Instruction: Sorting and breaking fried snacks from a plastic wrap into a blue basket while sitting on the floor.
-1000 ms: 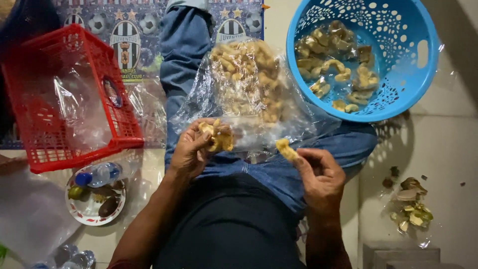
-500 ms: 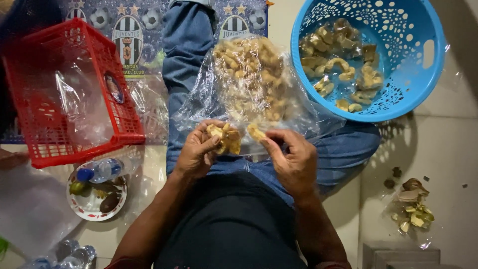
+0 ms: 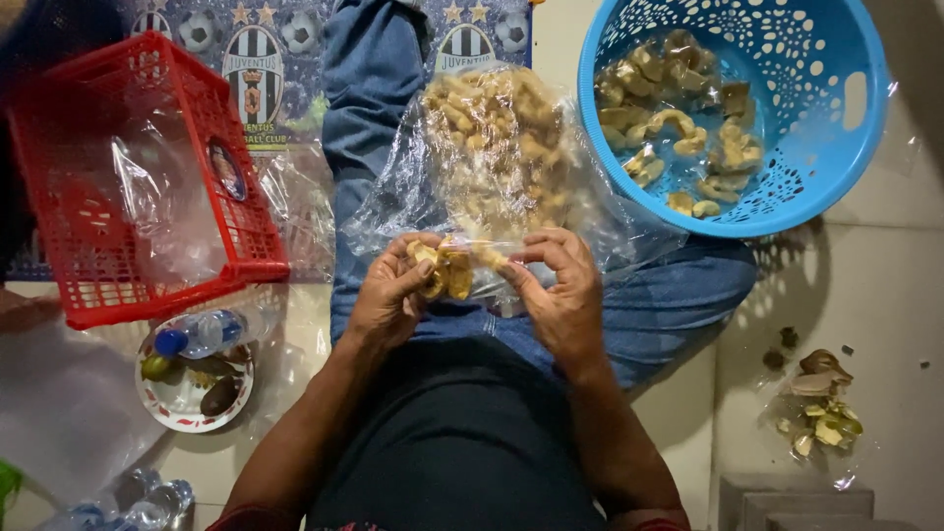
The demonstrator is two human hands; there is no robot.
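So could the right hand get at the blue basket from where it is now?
Probably yes: the right hand holds only a small pale piece, and the blue basket sits open-topped just ahead to its right, with only the clear bag nearby.

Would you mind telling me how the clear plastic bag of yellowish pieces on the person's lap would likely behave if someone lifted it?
The clear plastic bag looks thin and crinkled, so it would probably sag and go floppy. It is heaped with loose yellowish pieces, so the load would likely shift and could spill from the open end near the left hand and right hand.

Bag (image 3: 501,157) lies on the lap just beyond both grips; basket (image 3: 147,177) far left, tub (image 3: 836,108) right, plate (image 3: 187,383) lower left.
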